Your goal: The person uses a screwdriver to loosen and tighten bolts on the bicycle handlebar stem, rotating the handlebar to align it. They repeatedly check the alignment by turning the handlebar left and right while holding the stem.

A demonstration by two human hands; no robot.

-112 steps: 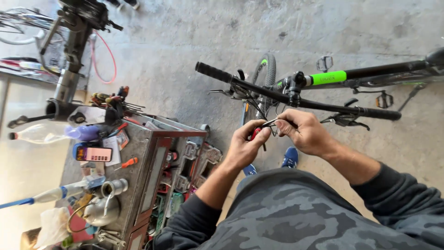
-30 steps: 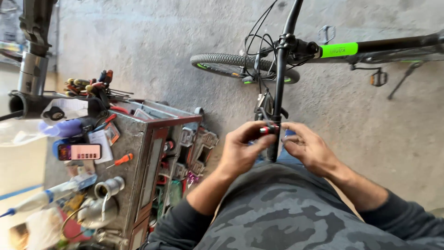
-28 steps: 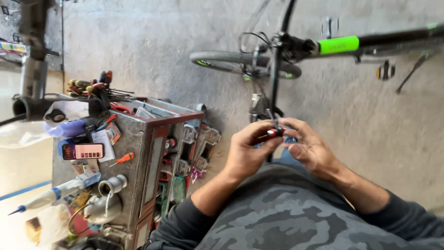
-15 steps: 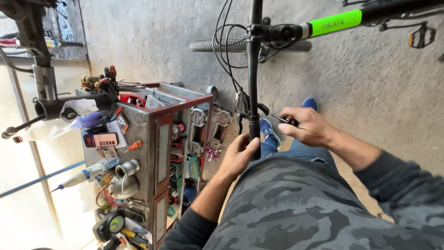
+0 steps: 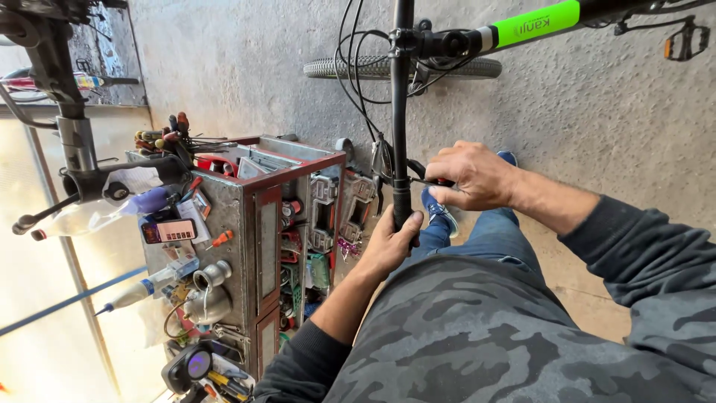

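Tool cabinet (image 5: pixel 253 224) crowding the left, cables (image 5: pixel 350 67) draping beside handlebar (image 5: pixel 401 112), open floor (image 5: pixel 611 142) right.

Handlebar (image 5: pixel 403 97) runs from twelve o'clock toward the centre, its end grip enclosed by the left hand (image 5: pixel 388 242). Right hand (image 5: pixel 466 175) lies at about two o'clock from the left hand, just beside the bar, touching a slim tool (image 5: pixel 429 181) that meets the bar at the brake lever (image 5: pixel 382 160). Front tyre (image 5: pixel 403 68) lies on the floor beyond the bar, toward twelve o'clock; frame tube (image 5: pixel 537 22) extends from the stem toward one o'clock, with a pedal (image 5: pixel 686 41) at its far end. Tool cabinet (image 5: pixel 257 224) stands at nine o'clock from the left hand; screwdrivers (image 5: pixel 168 134) rest on its top, at its eleven o'clock corner. Repair stand clamp (image 5: pixel 74 149) lies further out, at ten o'clock.
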